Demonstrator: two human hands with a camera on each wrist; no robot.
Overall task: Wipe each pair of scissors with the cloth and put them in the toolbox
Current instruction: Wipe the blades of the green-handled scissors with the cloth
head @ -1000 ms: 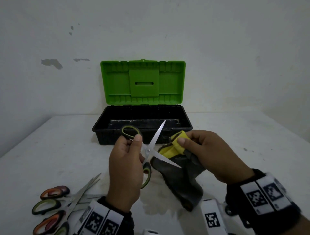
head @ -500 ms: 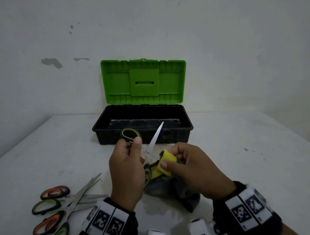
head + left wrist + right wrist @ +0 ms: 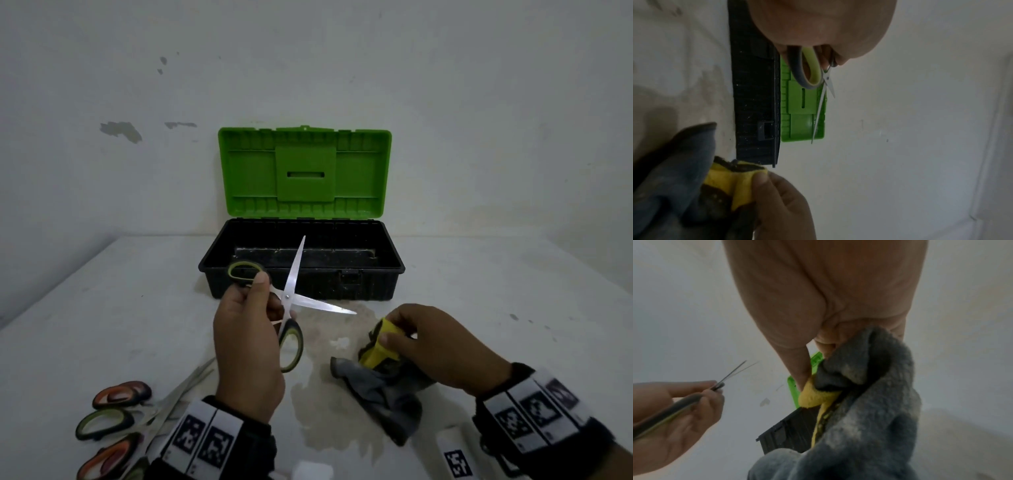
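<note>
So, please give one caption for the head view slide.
Left hand holds open scissors; right hand grips cloth before open toolbox.

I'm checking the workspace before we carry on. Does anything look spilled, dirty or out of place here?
Yes. A wet-looking stain spreads over the table between the hands, under the cloth. The toolbox floor looks scuffed and dusty. The remaining scissors lie in a crossed heap at the near left.

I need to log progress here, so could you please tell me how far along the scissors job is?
Done: nothing visible inside the open toolbox; no scissors stored yet. In hand: the left hand holds green-handled scissors with blades spread, while the right hand pinches the cloth just clear of the blades. Left: storing this pair, then wiping and storing the scissors pile at the near left.
</note>
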